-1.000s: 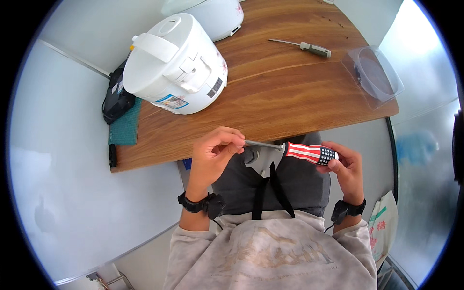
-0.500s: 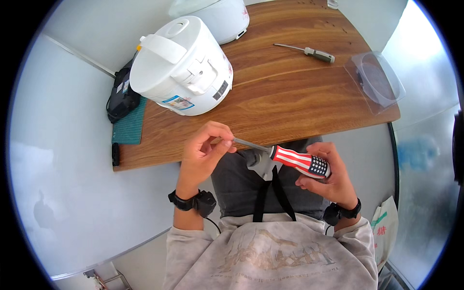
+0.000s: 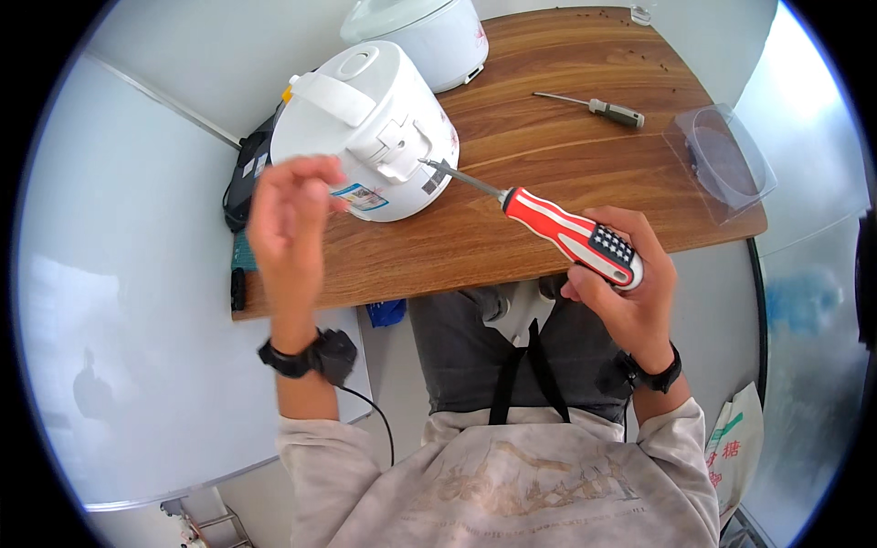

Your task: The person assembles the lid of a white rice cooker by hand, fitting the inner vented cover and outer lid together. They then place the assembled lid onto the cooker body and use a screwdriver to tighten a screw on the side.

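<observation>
In my right hand is a screwdriver with a fat red, white and dark-blue starred handle, fingers closed round the handle's rear. Its metal shaft slants up and left, and in this view the tip overlaps the lower front of the white rice cooker; whether it touches cannot be told. My left hand, a little blurred, is raised at the cooker's left front with fingers loosely bent and apart. Nothing shows in it. The cooker stands on the wooden table with its lid closed and its front latch facing right.
A second white cooker stands behind. Farther right lie a thin grey-handled screwdriver and a clear plastic tray. Small dark bits, perhaps screws, are scattered at the far right. A black bag and green mat sit at the left.
My left hand has let go of the screwdriver's shaft and moved left and up. My right hand has shifted slightly, bringing the tip up to the cooker's front in view.
</observation>
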Demonstrator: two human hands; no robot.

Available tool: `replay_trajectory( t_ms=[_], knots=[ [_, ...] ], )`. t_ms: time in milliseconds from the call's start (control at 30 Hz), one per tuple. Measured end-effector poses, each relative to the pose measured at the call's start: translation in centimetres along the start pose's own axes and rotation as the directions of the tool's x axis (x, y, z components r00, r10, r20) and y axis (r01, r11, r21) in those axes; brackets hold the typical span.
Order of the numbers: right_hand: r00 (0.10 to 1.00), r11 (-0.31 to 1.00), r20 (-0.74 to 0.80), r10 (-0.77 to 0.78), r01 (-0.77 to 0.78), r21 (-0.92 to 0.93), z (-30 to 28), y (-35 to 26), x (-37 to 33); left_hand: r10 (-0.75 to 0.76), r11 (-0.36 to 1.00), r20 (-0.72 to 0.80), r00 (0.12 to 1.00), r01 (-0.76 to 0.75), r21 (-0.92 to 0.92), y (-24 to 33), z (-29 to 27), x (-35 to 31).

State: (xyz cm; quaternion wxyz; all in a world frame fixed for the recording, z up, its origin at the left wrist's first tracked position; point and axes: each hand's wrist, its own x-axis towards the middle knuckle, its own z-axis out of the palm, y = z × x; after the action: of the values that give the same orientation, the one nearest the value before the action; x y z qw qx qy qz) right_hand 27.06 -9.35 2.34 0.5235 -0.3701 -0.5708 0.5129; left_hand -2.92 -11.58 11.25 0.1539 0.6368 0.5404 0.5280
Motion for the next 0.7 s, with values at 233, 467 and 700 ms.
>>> replay_trajectory(
  t_ms=[233, 467, 700],
  knots=[
    [0.997, 0.992, -0.008, -0.074, 0.073, -0.101, 1.6, 0.0, 1.6, 0.273, 0.739, 0.105, 0.956, -0.278, 0.614, -1.4, -1.9, 9.5],
    [0.965, 0.935, 0.029, -0.259, 0.258, -0.242, 2.5, 0.1, 2.3, 0.172, 0.687, 0.184, 0.968, -0.252, 0.682, -5.4, -0.8, 11.5],
    [0.977, 0.954, 0.025, -0.211, 0.211, -0.212, 3.0, 0.5, 2.7, 0.130, 0.753, 0.177, 0.976, -0.213, 0.623, -6.5, 0.0, 11.4]
  ],
)
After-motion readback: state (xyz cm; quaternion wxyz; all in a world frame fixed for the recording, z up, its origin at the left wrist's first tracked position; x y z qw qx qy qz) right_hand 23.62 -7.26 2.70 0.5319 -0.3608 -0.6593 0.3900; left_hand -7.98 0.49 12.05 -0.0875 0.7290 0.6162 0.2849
